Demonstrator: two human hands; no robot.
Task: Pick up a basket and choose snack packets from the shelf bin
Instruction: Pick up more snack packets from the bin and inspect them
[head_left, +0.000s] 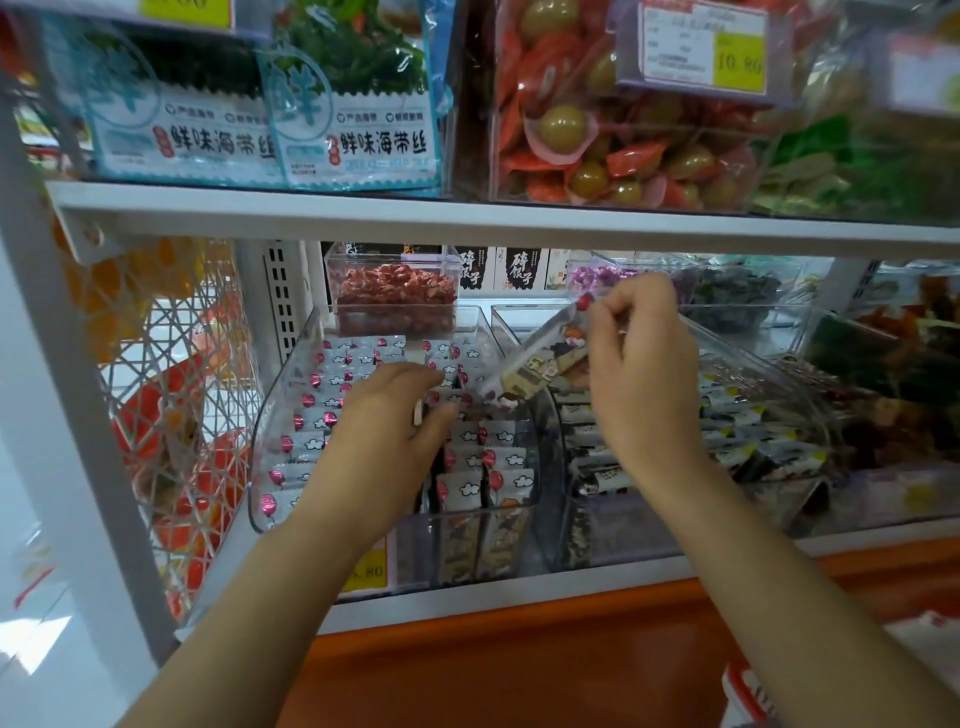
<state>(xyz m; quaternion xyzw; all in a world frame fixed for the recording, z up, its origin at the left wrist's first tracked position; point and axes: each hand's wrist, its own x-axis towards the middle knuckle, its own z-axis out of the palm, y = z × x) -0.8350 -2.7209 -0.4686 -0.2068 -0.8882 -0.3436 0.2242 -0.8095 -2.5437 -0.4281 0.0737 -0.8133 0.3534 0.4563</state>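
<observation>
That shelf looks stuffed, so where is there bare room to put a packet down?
Free: the back of the right clear plastic bin, between the small clear box of red sweets and the right hand pinching a printed packet; also the orange ledge below. Crowded: the left clear bin, full of white balloon-print packets, left hand over them.

My view: two hands, two forearms, all bare. Left hand (392, 415), right hand (641, 364): backs toward my camera, slim fingers (641, 299), knuckles plain. Left forearm (291, 582), right forearm (769, 561): smooth, bare down to frame edge. Tips blurred; I can't read nails.
</observation>
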